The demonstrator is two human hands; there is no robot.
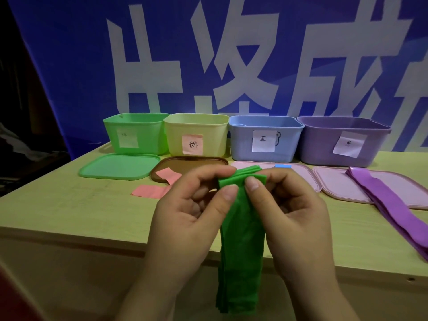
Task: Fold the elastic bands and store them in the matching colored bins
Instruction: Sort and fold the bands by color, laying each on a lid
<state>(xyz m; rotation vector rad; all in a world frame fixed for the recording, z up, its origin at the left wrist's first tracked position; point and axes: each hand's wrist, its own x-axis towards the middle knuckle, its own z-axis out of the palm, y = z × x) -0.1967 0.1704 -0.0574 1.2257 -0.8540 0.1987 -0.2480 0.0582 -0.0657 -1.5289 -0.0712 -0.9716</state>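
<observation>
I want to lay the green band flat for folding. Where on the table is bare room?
Bare table lies left of the pink band, in front of the green lid. Another patch lies between the right hand and the purple band. The lids fill the strip before the bins, so it is crowded there.

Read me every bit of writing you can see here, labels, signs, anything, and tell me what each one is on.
"蓝": white label on the blue bin.
Large white characters on the blue banner: cut off by the frame; one looks like "成", the rest unclear.
Label on the green bin: too faint to read.
Pink label on the yellow bin: handwriting too blurred.
Label on the purple bin: too blurred.
</observation>
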